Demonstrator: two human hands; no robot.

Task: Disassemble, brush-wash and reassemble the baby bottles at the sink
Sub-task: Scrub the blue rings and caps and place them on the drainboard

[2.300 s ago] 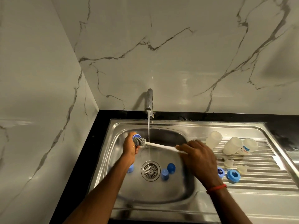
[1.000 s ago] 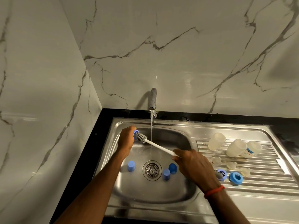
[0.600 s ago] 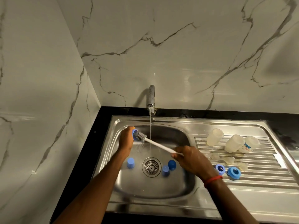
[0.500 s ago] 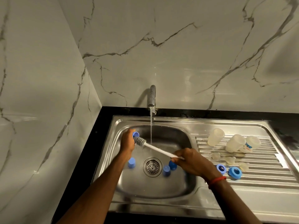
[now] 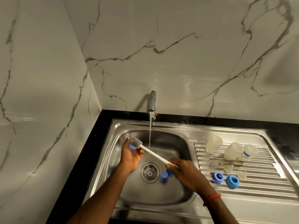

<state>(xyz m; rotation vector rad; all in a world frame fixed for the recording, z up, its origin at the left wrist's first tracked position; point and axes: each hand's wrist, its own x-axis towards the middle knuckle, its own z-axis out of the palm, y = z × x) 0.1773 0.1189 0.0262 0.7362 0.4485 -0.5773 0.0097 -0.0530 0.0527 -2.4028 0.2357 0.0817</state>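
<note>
I'm on the cap-scrubbing step. My left hand curls round a blue cap over the basin, left of the tap stream. My right hand pinches the brush handle, bristles at the cap. Next, I judge: push the bristles inside, rinse, then park it beside the rings. Two caps wait by the drain. Bottles lie on the steel drainboard, marble walls behind.
</note>
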